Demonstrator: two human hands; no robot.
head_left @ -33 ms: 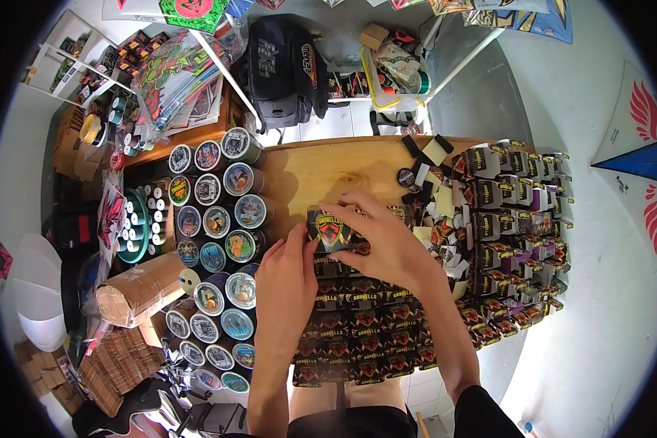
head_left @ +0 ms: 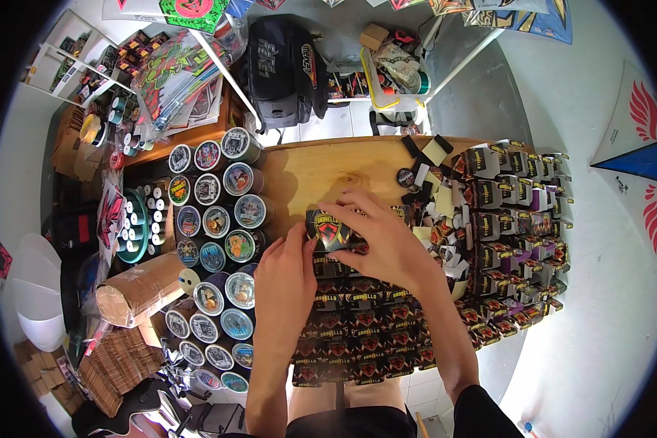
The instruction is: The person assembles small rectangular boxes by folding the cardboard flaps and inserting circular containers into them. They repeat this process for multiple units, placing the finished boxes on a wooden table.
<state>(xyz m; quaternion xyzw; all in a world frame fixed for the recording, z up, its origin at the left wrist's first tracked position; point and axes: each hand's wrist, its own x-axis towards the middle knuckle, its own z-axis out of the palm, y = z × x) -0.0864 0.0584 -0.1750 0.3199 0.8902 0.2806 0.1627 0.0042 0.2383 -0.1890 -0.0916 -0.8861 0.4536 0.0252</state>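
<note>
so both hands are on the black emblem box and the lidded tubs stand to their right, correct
Not quite: the lidded tubs stand left of the left hand and right hand, as the head view shows; both hands are on the black emblem box.

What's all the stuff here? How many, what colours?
Held box: one, black, red, yellow, centre
Printed boxes: many, black, front
Opened boxes: many, black, grey, right
Scraps: heap, mixed, beside opened boxes
Round-lidded tubs: about twenty, mixed, left
Table: one, light wood, middle
Backpack: one, black, beyond table
Bin: one, yellow-rimmed, beyond table
Cardboard roll: one, brown, left
Hanging sheet: one, white, blue, right
Other clutter: uncounted, mixed, around edges
Left hand: one, bare, at box
Right hand: one, bare, on box
</note>
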